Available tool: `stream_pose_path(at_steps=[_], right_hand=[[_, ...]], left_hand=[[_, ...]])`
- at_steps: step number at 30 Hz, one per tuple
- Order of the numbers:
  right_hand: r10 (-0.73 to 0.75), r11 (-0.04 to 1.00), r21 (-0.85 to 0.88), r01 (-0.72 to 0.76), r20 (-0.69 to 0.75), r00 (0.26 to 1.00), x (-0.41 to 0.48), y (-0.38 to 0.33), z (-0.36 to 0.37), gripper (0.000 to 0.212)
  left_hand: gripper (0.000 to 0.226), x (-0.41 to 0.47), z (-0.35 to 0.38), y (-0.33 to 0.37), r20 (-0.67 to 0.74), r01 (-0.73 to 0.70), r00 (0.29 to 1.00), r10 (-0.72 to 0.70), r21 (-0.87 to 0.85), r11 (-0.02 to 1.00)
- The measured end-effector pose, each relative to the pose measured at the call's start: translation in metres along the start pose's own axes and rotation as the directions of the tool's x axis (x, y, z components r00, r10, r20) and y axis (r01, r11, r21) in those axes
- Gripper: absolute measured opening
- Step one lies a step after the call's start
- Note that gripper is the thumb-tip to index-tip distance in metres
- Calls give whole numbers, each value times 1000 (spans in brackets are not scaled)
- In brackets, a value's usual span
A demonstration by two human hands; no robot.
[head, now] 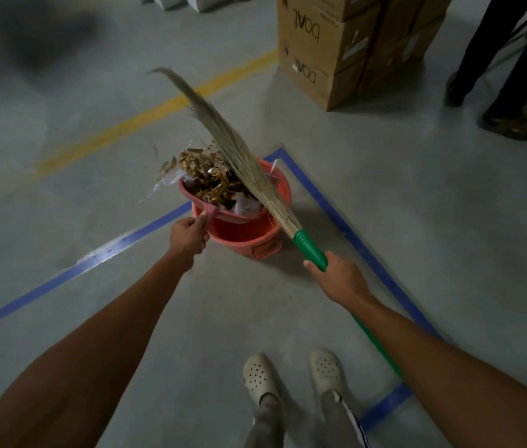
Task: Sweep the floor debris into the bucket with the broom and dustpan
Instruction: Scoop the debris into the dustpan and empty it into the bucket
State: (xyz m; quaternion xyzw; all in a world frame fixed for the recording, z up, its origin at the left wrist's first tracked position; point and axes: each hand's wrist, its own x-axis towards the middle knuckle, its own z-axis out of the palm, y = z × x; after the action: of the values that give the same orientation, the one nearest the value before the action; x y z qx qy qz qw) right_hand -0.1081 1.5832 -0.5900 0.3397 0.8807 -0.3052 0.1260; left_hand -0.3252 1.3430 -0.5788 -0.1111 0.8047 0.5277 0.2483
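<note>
On blue-taped grey concrete point(417, 221) near stacked cartons point(330, 50) — left hand point(189, 236) grips dustpan point(212, 211) over the bucket point(246, 236), right hand point(339, 278) grips broom point(242, 156).

Dim grey concrete floor point(417, 205); yellow line point(145, 114), blue tape lines point(336, 215); stacked cardboard boxes point(346, 43) far right.

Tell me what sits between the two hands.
In the head view, the red bucket sits between the left hand, gripping the dustpan handle, and the right hand, gripping the broom; otherwise bare floor.
</note>
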Motion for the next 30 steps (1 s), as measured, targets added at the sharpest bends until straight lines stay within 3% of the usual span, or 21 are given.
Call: stream_pose_path(at_steps=[6,10,14,18,22,30], right_hand=[[-29,999,-38,31,44,999,78,27,15,47],[-48,991,-117,58,91,995,113,38,20,47],[-57,977,-198,83,135,989,134,37,18,47],[-73,959,-262,108,141,987,144,29,15,48],[-91,956,-270,116,105,990,147,23,14,44],[-102,950,-295,105,24,994,142,17,18,42]], left_hand=[[40,62,38,-24,-76,23,997,-19,45,999],[45,85,50,-35,-134,64,990,-35,212,975],[47,95,56,-29,-176,164,980,-97,427,889],[40,98,62,-6,-118,39,992,41,612,790],[40,103,68,8,-55,-62,990,132,664,745],[39,106,85,17,-67,-44,987,146,759,650]])
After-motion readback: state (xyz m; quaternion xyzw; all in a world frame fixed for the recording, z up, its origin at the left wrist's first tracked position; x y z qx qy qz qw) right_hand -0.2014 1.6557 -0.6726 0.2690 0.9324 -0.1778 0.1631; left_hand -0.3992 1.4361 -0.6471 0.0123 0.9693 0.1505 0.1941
